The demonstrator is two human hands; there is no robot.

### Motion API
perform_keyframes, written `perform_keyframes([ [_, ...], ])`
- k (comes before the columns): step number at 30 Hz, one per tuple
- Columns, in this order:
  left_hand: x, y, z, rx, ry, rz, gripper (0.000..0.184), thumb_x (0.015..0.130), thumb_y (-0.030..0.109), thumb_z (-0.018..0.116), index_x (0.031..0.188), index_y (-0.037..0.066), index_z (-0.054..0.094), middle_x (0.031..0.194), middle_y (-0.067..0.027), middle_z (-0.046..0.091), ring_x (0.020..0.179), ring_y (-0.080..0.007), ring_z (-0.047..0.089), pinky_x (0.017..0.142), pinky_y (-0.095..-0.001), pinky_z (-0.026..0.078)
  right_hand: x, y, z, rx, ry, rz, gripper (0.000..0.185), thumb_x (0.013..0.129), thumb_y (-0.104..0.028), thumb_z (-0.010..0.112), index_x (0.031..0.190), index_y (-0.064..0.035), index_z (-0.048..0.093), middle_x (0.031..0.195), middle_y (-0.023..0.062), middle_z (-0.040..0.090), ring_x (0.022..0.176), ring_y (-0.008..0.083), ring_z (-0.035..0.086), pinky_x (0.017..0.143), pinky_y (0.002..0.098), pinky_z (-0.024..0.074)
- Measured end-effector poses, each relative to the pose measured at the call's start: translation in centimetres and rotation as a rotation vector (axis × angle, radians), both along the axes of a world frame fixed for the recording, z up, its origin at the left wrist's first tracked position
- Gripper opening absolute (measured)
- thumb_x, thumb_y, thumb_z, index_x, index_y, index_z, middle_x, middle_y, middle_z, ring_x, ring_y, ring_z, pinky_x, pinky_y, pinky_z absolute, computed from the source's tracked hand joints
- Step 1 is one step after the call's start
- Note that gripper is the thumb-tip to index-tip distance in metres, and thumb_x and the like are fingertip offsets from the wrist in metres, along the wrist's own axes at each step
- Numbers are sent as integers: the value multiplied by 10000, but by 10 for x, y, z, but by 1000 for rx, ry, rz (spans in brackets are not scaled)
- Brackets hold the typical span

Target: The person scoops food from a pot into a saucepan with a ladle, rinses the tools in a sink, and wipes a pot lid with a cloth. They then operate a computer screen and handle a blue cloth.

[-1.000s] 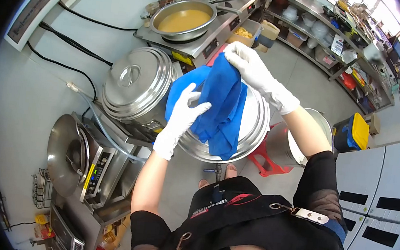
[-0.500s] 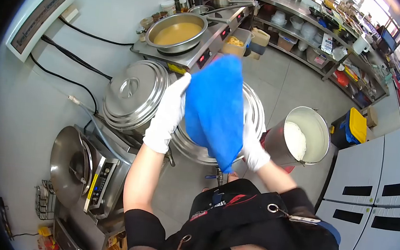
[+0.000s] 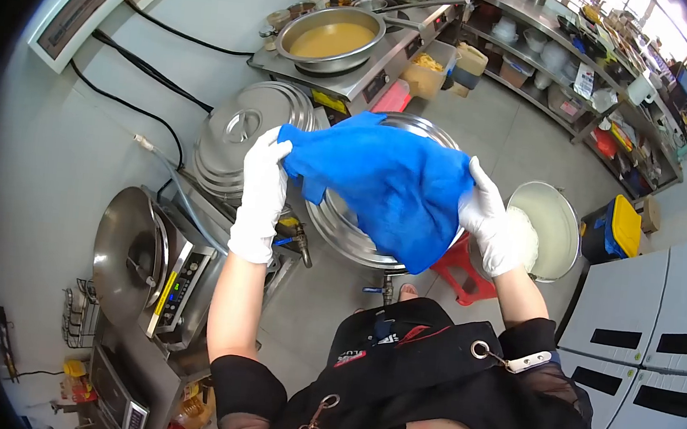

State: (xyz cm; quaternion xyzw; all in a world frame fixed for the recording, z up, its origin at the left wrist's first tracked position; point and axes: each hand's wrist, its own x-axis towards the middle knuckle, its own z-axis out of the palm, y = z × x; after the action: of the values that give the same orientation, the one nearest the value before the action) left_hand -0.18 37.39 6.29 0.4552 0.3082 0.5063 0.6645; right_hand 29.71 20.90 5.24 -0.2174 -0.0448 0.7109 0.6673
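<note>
A blue cloth (image 3: 380, 177) is stretched between my two white-gloved hands, its lower part hanging loose. My left hand (image 3: 265, 174) pinches the cloth's left corner. At the right end, my right hand (image 3: 488, 220) grips its edge with the thumb upward. Beneath the cloth stands a large round steel pot with a stepped lid (image 3: 341, 235), mostly covered from view; a tap with a blue lever (image 3: 386, 288) juts from its front. To the left is a second steel pot with a lid (image 3: 243, 126), close to my left hand.
A wide pan of yellowish liquid (image 3: 335, 40) sits on the cooktop ahead. On the right, a metal bucket (image 3: 561, 227) holds something white, beside a red stool (image 3: 465, 280). A wok (image 3: 126, 256) is at left, white cabinets (image 3: 616, 299) at right.
The cloth has gone from hanging narrow and upright to spread out sideways. My hands have moved apart, and the view has shifted slightly.
</note>
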Motion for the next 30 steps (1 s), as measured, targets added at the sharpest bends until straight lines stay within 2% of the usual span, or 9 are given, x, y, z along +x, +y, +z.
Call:
perform_keyframes([
  [4, 3, -11, 26, -33, 103, 85, 506, 826, 26, 586, 1314, -49, 475, 1140, -142, 595, 978, -170, 583, 888, -284, 455, 2, -5, -38, -140, -140, 151, 481, 896, -150, 612, 1320, 5, 446, 1269, 191, 555, 1167, 300, 543, 1039, 475, 392],
  [6, -5, -6, 30, -22, 172, 51, 470, 818, 10, 585, 1283, -34, 527, 1162, -130, 601, 988, -155, 578, 895, -266, 446, 14, -3, -16, -78, -335, 234, 434, 834, -55, 651, 1239, 17, 513, 1116, 136, 634, 998, 250, 626, 983, 370, 447],
  [10, -9, 8, 47, 231, 377, 48, 353, 811, -27, 568, 1158, -20, 632, 1125, -113, 636, 979, -150, 582, 892, -258, 444, 28, 16, 29, 37, -884, -151, 470, 810, 8, 626, 1262, 68, 512, 1050, 113, 629, 973, 172, 591, 915, 296, 453],
  [14, 4, 21, 62, 253, 349, -32, 307, 829, 24, 596, 1129, 17, 662, 1050, -39, 658, 859, -87, 559, 794, -217, 450, 54, 44, 50, 159, -1399, -266, 412, 794, 25, 502, 1176, -45, 638, 1170, 36, 628, 1039, 143, 555, 967, 244, 387],
  [18, 20, 78, 58, 476, 423, 26, 274, 844, 85, 653, 1107, 12, 673, 1039, -59, 679, 878, -111, 595, 793, -231, 474, 76, 73, 71, 246, -1843, -550, 432, 796, 32, 415, 1165, -29, 631, 1142, 107, 646, 1056, 181, 587, 952, 266, 412],
  [22, 43, 96, 94, 557, 507, 117, 196, 770, 17, 680, 960, 11, 726, 941, -73, 706, 852, -131, 626, 800, -244, 481, 109, 92, 89, 200, -1815, -404, 381, 827, 3, 470, 1152, -69, 655, 994, 48, 677, 874, 142, 609, 835, 249, 463],
  [23, 46, 105, 100, 578, 529, 107, 206, 785, 42, 680, 985, 18, 721, 940, -61, 704, 841, -111, 613, 786, -232, 473, 105, 86, 105, 26, -1695, -316, 313, 859, -42, 538, 1136, -93, 675, 949, -5, 666, 802, 96, 582, 764, 255, 479],
  [26, 60, 116, 120, 559, 607, 110, 194, 784, 67, 683, 970, 30, 728, 885, -30, 700, 777, -84, 596, 714, -220, 474, 119, 82, 115, -40, -1348, -358, 273, 874, -103, 591, 1130, -110, 685, 940, -23, 666, 759, 78, 566, 713, 266, 482],
  [30, 81, 115, 149, 428, 738, 49, 183, 757, 158, 718, 882, 26, 730, 779, -35, 680, 677, -106, 589, 597, -259, 473, 155, 87, 120, -126, -1352, -302, 236, 888, -188, 597, 1088, -98, 686, 909, -15, 673, 796, 86, 594, 749, 242, 457],
])
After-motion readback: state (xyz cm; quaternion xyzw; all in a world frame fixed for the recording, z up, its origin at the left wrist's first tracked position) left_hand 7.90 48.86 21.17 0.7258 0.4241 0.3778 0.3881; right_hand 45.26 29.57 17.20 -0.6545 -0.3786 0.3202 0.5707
